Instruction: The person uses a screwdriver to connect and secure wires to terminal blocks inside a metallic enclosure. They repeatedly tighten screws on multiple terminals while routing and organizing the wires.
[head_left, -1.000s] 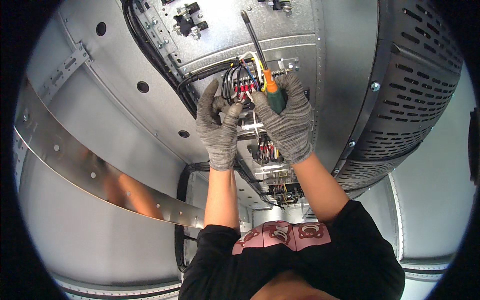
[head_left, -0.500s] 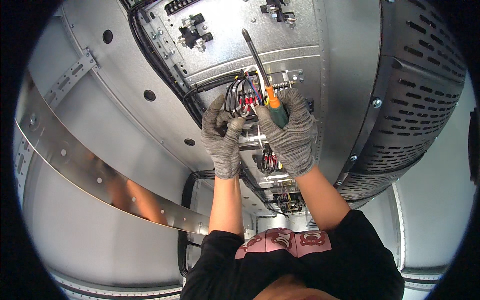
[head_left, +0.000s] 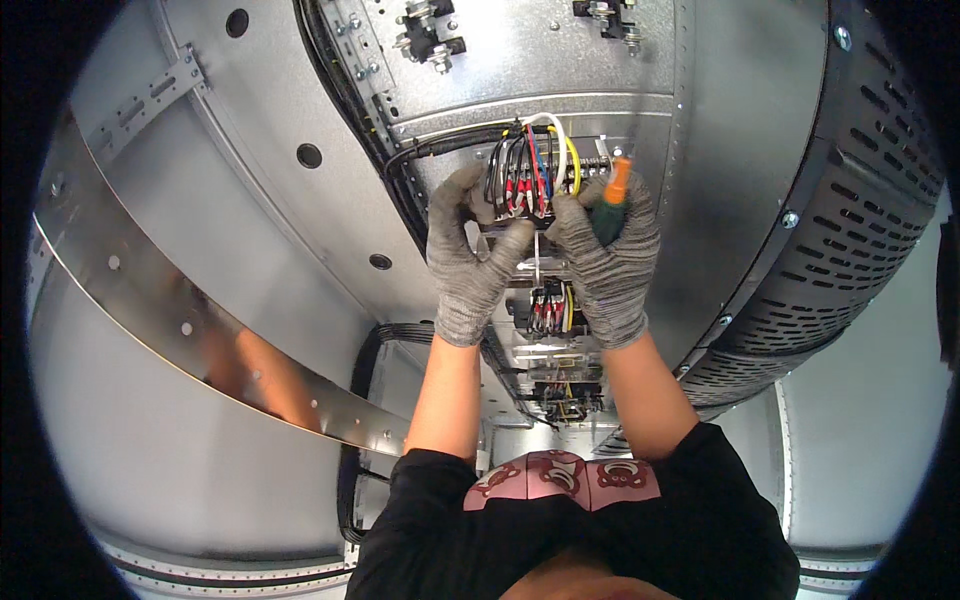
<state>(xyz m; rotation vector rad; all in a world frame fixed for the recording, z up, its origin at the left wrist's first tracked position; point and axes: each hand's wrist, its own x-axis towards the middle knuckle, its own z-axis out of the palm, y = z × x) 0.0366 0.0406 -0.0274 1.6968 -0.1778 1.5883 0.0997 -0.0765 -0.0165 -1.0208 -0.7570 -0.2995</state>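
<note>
My right hand [head_left: 606, 262], in a grey knit glove, holds a screwdriver [head_left: 612, 205] with a green and orange handle against the palm. Its shaft is smeared by motion and points up and away. The thumb and a fingertip of that hand are at the right end of a terminal block [head_left: 524, 213]. Black, red, blue, white and yellow wires [head_left: 530, 165] arch down into the block, several with red sleeves at their ends. At the block's left end, my gloved left hand [head_left: 466, 262] has its fingers curled and its thumb on the near edge. Its fingertips are partly hidden.
Behind the wires runs a black cable bundle [head_left: 350, 110] along the metal panel. Further terminal blocks with wires [head_left: 550, 308] sit nearer me. A slotted dark cover [head_left: 850, 210] bulges on the right; a bent metal strip [head_left: 190, 310] curves across the left. Black bolted mounts [head_left: 428, 38] stand at the top.
The screwdriver has swung from leaning left to pointing up and slightly right. The wires now arch more openly above the block, and both hands sit slightly farther right in view.
</note>
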